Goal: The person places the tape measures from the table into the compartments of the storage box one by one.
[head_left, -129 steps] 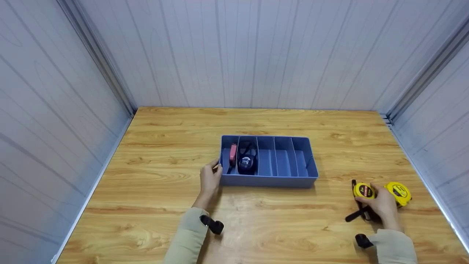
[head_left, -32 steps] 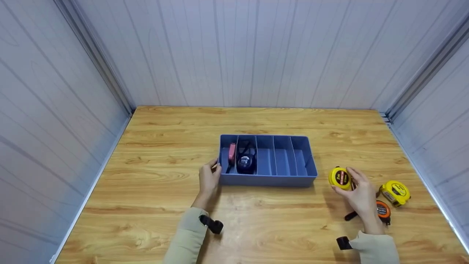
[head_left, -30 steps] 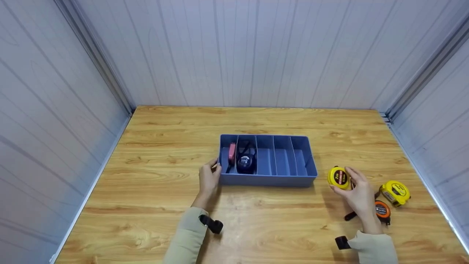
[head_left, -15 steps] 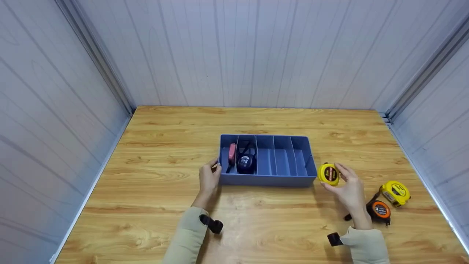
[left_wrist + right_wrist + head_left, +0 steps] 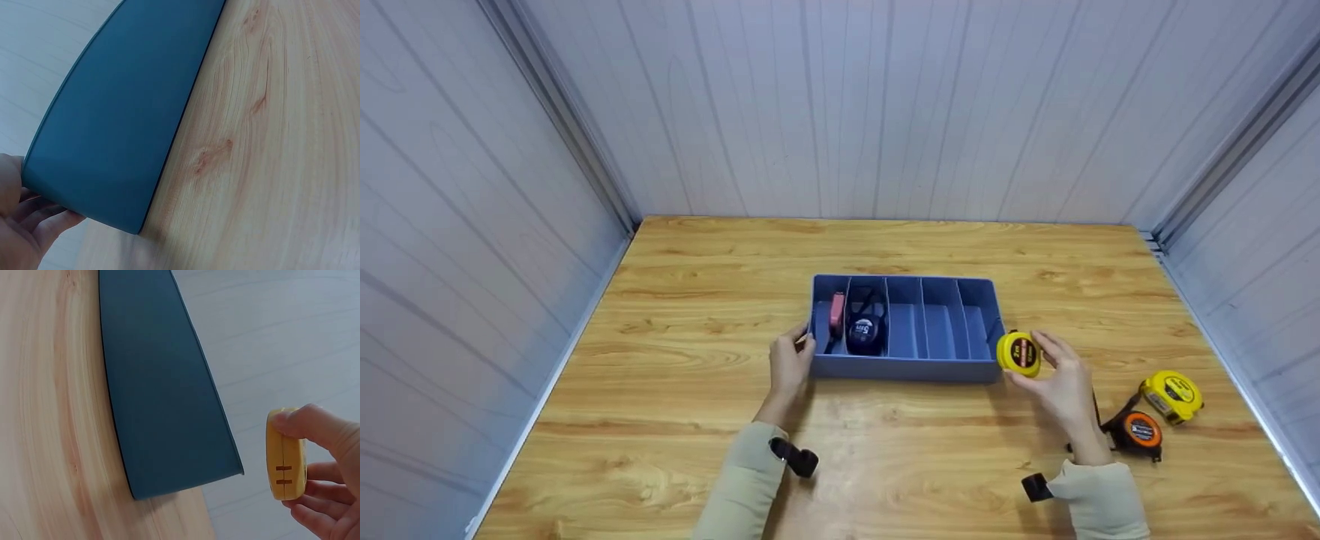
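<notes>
A blue divided box (image 5: 907, 370) lies lengthwise on the table. My left hand (image 5: 790, 365) holds its left end; in the left wrist view the fingers (image 5: 53, 225) lie against the end wall and the thumb is near the rim. My right hand (image 5: 1065, 384) pinches a round yellow tape measure (image 5: 1020, 354) at the box's right end, its label facing up. The right wrist view shows this tape measure's edge (image 5: 286, 461) between thumb and fingers, apart from the box in that view. Inside the box, a pink tape measure (image 5: 837, 311) stands in the leftmost compartment and a dark blue one (image 5: 865, 334) in the second.
To the right of my right hand lie an orange-and-black tape measure (image 5: 1141, 430) with a black strap and a larger yellow tape measure (image 5: 1174, 396). Pale panel walls (image 5: 885, 112) enclose the wooden table (image 5: 697, 300) at the back and both sides.
My right hand took the small yellow tape measure from beside the others and carried it left to the box's right end, uncovering the orange-and-black one. My left hand has stayed at the box.
</notes>
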The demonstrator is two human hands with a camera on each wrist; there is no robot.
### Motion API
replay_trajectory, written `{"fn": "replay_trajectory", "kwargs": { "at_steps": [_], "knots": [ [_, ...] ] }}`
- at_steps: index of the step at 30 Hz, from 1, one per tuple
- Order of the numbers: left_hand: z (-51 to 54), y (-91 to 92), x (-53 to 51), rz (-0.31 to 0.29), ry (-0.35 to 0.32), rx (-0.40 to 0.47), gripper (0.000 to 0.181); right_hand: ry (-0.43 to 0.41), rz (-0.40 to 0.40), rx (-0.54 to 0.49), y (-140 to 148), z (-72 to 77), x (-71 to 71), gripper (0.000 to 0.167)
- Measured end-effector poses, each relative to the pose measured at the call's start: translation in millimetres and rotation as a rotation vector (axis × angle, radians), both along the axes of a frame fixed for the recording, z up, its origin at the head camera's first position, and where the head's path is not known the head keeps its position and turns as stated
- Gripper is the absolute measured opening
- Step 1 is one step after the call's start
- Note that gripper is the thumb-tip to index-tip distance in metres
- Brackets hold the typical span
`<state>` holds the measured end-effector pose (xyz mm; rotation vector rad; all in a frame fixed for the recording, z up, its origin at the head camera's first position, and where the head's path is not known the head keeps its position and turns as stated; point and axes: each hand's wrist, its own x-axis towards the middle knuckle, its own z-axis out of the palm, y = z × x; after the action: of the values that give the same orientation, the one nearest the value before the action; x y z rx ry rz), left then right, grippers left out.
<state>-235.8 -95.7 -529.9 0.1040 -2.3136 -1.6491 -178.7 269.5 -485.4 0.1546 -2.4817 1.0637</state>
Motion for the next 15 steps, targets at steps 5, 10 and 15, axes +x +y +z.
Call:
{"fn": "replay_trajectory", "kwargs": {
  "at_steps": [5, 10, 15],
  "knots": [
    [-0.1, 0.8, 0.1, -0.009, -0.004, 0.037, 0.032, 0.006, 0.024, -0.015, -7, -0.4, -2.1, 0.066],
    [0.8, 1.6, -0.1, -0.009, -0.028, 0.061, 0.033, 0.007, 0.022, -0.009, -14, -0.8, -4.0, 0.067],
    [1.2, 1.5, 0.8, 0.008, -0.036, 0.008, 0.032, 0.019, 0.037, -0.012, -22, 0.7, -6.7, 0.067]
  ]
}}
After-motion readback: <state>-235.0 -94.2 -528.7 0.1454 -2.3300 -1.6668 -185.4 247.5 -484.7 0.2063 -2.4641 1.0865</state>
